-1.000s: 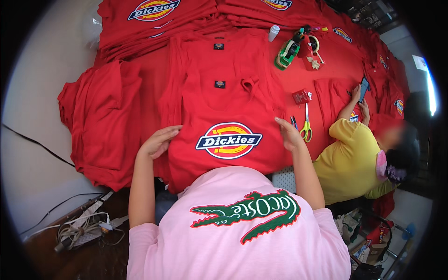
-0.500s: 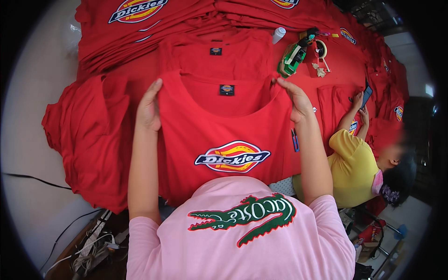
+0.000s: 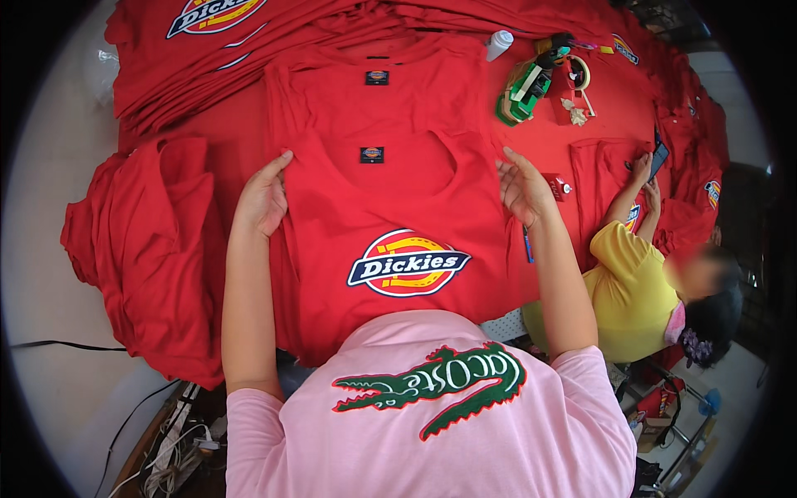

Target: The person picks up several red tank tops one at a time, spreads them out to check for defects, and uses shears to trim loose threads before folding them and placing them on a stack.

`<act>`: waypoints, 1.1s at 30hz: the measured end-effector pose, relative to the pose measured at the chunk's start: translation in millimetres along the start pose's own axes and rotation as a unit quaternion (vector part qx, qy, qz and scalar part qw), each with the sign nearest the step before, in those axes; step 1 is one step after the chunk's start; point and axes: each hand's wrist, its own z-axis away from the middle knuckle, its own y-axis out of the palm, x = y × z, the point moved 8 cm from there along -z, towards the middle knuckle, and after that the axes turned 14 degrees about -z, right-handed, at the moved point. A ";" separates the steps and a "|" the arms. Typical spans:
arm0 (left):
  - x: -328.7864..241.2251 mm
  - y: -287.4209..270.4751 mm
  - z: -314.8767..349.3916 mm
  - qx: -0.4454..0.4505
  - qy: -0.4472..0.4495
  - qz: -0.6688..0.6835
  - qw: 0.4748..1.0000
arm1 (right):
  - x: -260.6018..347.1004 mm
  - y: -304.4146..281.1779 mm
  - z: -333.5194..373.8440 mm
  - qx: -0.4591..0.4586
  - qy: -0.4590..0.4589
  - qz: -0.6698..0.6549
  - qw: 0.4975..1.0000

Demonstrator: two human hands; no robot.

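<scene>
A red T-shirt (image 3: 332, 224) with a colourful printed emblem and a dark neck label lies spread out before me, on top of other red cloth. My left hand (image 3: 266, 197) pinches its left shoulder edge between thumb and fingers. Beside the right shoulder edge is my right hand (image 3: 525, 189), its fingers apart and slightly curved. Beyond the neckline lie more red shirts (image 3: 332, 95), laid flat with a neck label showing.
A crumpled heap of red shirts (image 3: 154, 241) sits at left, a tall stack (image 3: 249, 62) at the back. Green tape dispensers (image 3: 523, 91), a white bottle (image 3: 499, 45), a red box (image 3: 558, 187) and blue snips (image 3: 528, 246) lie rightward. A person in yellow (image 3: 635, 286) holds a phone (image 3: 658, 156).
The T-shirt has come down flatter onto the cloth, its neckline less stretched. My right hand's fingers have loosened from the shoulder edge; my left hand has shifted slightly nearer me.
</scene>
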 end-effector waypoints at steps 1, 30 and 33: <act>3.4 1.3 0.4 0.003 -0.007 0.001 1.000 | -11.7 14.1 8.4 0.060 0.050 0.032 0.996; -15.3 -49.9 -62.0 0.035 0.000 0.016 0.999 | 12.6 86.1 -36.5 0.230 0.002 0.016 0.973; 9.7 -65.2 -27.3 0.094 -0.093 -0.164 0.977 | 5.8 74.4 -14.5 0.250 -0.044 0.066 0.965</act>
